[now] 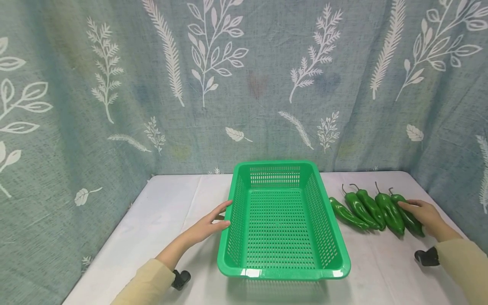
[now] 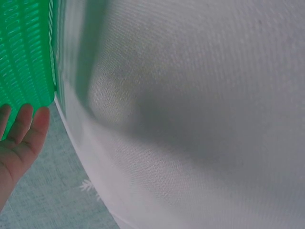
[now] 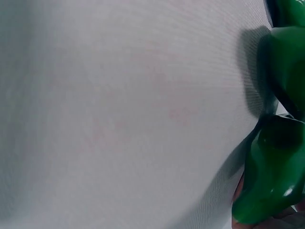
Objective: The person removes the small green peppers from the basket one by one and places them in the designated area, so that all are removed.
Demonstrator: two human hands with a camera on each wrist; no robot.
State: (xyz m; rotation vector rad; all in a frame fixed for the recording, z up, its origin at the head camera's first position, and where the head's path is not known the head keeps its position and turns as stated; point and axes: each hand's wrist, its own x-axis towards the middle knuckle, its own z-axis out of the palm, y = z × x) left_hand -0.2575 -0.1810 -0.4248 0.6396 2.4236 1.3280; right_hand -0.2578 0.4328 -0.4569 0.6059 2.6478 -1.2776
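Observation:
A green plastic basket [image 1: 284, 274] with perforated walls stands on the table, its inside bare. My left hand [image 1: 211, 222] is at the basket's left side, its fingers extended and fingertips right at the rim. In the left wrist view, the left fingers [image 2: 34, 131] reach up along the basket's wall [image 2: 28, 52]. Right of the basket, several long green peppers lie side by side, stems pointing away. My right hand [image 1: 425, 216] grips the rightmost green pepper [image 1: 409, 221], with fingers showing on both sides of it in the right wrist view. Another green pepper [image 1: 389, 214] lies just left of it.
A white cloth [image 1: 171, 203] covers the table. Patterned blue-green curtains [image 1: 267, 127] hang close behind it and along both sides. The leftmost pepper [image 1: 348, 214] lies close beside the basket's right wall. Black wrist cameras [image 1: 181, 279] stick out under both sleeves.

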